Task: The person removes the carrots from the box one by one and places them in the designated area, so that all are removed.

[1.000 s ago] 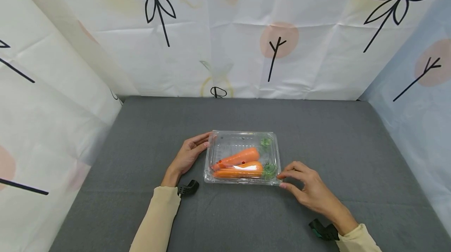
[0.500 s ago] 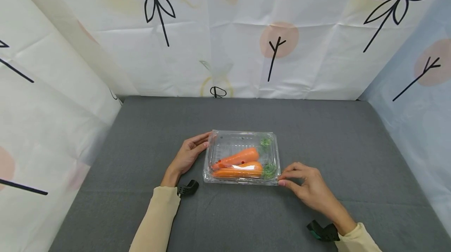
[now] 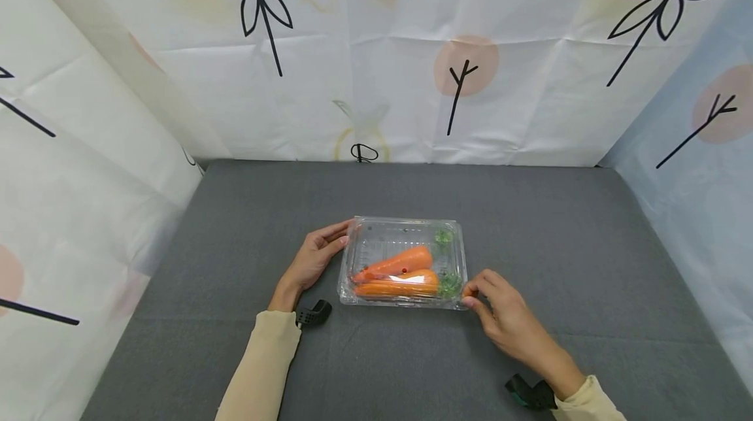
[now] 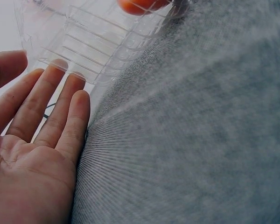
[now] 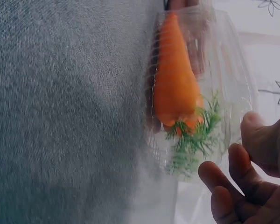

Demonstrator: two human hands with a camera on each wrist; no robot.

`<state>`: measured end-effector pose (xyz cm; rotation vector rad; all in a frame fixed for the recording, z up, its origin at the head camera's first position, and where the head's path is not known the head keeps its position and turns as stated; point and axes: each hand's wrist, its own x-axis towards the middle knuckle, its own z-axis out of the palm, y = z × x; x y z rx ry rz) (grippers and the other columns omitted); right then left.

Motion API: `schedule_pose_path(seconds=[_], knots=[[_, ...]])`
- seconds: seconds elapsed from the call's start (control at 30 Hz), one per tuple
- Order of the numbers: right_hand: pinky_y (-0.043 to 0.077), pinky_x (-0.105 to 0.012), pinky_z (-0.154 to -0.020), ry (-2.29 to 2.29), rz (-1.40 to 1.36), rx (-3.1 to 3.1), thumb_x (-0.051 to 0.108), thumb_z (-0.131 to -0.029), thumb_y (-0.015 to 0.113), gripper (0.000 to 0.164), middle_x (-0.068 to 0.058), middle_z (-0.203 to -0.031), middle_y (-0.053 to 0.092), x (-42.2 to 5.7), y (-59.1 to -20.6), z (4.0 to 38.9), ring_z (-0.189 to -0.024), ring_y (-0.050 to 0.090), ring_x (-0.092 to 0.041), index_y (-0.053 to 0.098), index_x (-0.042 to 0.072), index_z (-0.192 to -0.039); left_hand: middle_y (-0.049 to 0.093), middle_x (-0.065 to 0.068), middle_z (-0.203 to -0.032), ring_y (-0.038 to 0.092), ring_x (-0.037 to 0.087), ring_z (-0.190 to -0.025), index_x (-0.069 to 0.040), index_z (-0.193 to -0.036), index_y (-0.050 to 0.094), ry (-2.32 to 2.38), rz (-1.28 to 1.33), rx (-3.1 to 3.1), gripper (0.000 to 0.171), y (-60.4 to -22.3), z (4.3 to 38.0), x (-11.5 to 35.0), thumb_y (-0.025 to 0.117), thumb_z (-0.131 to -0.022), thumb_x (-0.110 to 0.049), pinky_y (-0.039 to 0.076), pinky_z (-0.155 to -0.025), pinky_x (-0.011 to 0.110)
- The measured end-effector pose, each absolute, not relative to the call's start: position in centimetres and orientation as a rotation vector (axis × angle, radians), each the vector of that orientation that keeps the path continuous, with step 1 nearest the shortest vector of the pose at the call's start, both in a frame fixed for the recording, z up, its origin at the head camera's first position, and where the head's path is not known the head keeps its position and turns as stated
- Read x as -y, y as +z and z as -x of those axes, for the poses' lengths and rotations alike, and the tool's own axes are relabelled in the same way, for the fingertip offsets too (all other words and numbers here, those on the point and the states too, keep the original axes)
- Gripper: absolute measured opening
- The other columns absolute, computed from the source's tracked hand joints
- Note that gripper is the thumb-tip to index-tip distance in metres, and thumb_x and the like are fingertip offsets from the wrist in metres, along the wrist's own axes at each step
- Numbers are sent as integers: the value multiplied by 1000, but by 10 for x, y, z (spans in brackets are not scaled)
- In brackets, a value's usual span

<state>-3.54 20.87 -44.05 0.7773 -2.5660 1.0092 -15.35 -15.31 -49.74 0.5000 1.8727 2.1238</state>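
Note:
A clear plastic clamshell container, its lid down, lies mid-table with orange carrots inside. Green carrot tops show at its right end. My left hand rests against the container's left side. In the left wrist view its fingers are straight, their tips touching the ribbed plastic wall. At the front right corner, my right hand pinches the container's edge between thumb and index finger. The right wrist view shows the thumb and index fingertip at the clear rim, the other fingers bent below.
A grey cloth covers the table. White patterned fabric hangs behind it and along both sides. A black wrist mount sits at the left wrist and another dark mount at the right.
The right hand has turned slightly and shifted a little left at the container's front right corner, its fingers drawn closer together. The container slid very slightly left. The left hand stays put.

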Motion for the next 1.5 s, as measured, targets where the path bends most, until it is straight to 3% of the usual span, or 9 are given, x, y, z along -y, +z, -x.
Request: schedule_pose_path(seconds=[0.33,0.77,0.93,1.23,1.5], knots=[[40,-24,-68,1059,-833,2509,6,-90,74,18,12,-97,54,-212,-429,36,-78,46,-2,63,19,-97,44,24,-153,52,11,-133,6,-150,44,2101,-477,-1890,48,-496,154,153,54,-105,-5,44,-108,23],[40,-21,-70,1389,-850,2225,-5,-94,68,11,-8,-98,59,-224,-383,90,-80,47,-11,71,2,-101,51,26,-146,56,16,-130,9,-147,46,2136,-507,-1847,47,-497,153,153,57,-104,-6,44,-108,26],[47,-20,-82,1517,-783,2216,-9,-98,59,12,-14,-105,60,-221,-375,115,-93,55,-12,67,-5,-107,51,28,-145,53,23,-134,8,-149,44,2147,-552,-1828,47,-497,154,153,55,-105,-4,41,-111,27],[49,-18,-96,1729,-645,2296,-3,-105,48,24,-20,-122,58,-215,-375,156,-113,59,-15,55,-13,-127,52,26,-145,54,21,-134,6,-149,45,2134,-505,-1839,49,-495,153,152,57,-104,-9,41,-111,26],[48,-18,-97,1779,-568,2509,15,-109,47,47,-19,-138,51,-219,-385,183,-123,54,-17,39,3,-154,55,24,-144,54,22,-135,2,-148,49,2129,-488,-1854,47,-498,155,152,58,-104,-11,41,-112,28]])
